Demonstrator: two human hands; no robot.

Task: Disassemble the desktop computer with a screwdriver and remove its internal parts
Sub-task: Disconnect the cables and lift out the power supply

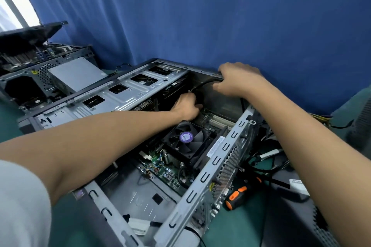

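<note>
Screwdriver (237,196) with an orange and black handle lies unused on the green table (60,216), just beside the near right wall of the computer case (200,178). The case lies open on its side. Inside it the motherboard (166,168) and the black fan (186,138) are not yet taken out.

Further in, the left hand (185,106) reaches past the fan. Its grip is curled on a black cable (204,83), as far as I can see; the plug itself is hidden. The right hand (239,80) has its grip clamped on the far rim of the case and steadies it.

I think the step is to free this cable. It is better to pull at the plug, not at the wire, straight out and with little force, while the case is held firm.

The metal drive bracket (128,92) overhangs the left side and leaves little room for the wrist, and its edges may be sharp. Loose cables (261,162) lie at the right. Behind stand a second case (50,74) and a blue curtain (200,16).
</note>
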